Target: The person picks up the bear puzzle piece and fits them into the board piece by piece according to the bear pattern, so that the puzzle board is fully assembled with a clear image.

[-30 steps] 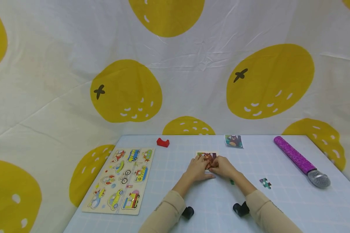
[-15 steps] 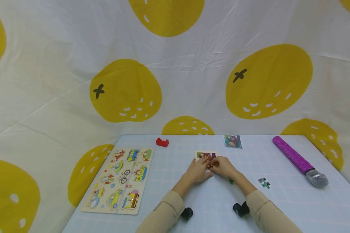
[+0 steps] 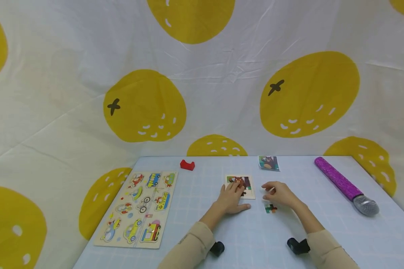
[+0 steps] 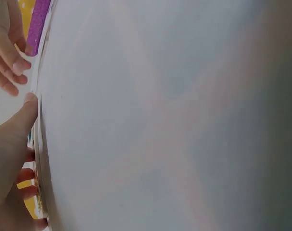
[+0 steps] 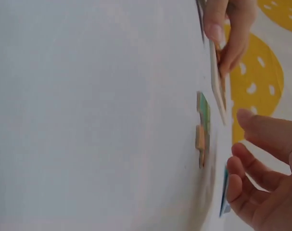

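Observation:
My left hand rests with spread fingers on a small bear jigsaw puzzle in a pale frame, covering its left part, and the thumb lies out to the right below it. In the right wrist view the left fingers sit at the edge of the frame. My right hand hovers right of the puzzle, fingers loosely bent, thumb and fingertips apart, nothing between them. Just below its fingers lies a green and orange jigsaw piece, which the right wrist view also shows flat on the table.
A wooden vehicle peg puzzle lies at the left. Behind are a red block and a bear picture card. A purple glittery microphone lies at the right. A patterned cloth hangs behind the table.
My right hand has left the puzzle and moved right, uncovering the frame's right side and the green and orange piece. The right forearm now hides another loose piece. The left hand stays on the puzzle.

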A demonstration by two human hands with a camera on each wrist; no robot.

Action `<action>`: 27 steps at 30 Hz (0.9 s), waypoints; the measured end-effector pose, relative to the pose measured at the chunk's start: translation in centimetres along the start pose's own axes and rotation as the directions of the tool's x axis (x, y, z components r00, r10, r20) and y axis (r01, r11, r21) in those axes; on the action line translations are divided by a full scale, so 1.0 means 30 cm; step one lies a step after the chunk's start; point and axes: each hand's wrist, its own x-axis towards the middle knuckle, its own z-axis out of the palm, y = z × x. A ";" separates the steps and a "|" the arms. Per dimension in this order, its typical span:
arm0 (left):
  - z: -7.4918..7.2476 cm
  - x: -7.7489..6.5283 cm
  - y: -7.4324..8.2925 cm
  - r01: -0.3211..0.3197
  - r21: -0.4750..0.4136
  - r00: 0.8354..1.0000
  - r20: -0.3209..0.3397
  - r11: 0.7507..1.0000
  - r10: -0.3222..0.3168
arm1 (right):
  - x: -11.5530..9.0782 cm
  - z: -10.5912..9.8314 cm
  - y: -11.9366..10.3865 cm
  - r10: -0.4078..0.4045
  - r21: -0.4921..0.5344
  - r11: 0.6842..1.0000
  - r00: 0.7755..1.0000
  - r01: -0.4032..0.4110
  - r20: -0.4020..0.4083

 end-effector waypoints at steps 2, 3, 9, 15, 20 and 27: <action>0.001 0.004 0.005 0.007 -0.017 1.000 0.001 1.000 -0.007 | -0.029 -0.029 0.011 0.025 -0.006 1.000 0.998 -0.025 0.054; 0.000 0.003 0.007 0.008 -0.019 1.000 0.004 1.000 -0.008 | -0.042 -0.040 0.016 0.035 -0.007 0.999 0.996 -0.035 0.081; -0.005 -0.012 -0.001 -0.022 -0.018 1.000 -0.004 1.000 0.022 | -0.082 -0.041 0.028 0.111 -0.078 0.992 0.981 -0.099 0.162; -0.002 -0.010 -0.009 -0.032 -0.029 0.999 0.023 0.999 0.032 | -0.080 -0.023 0.029 0.097 -0.075 0.993 0.984 -0.087 0.147; 0.004 0.001 -0.015 -0.025 -0.036 0.999 0.036 0.999 0.027 | -0.083 -0.024 0.029 0.061 -0.061 0.997 0.988 -0.053 0.141; 0.001 0.016 -0.024 0.002 -0.086 1.000 -0.010 0.996 -0.003 | -0.067 -0.039 0.028 -0.077 0.000 0.997 0.996 0.077 -0.045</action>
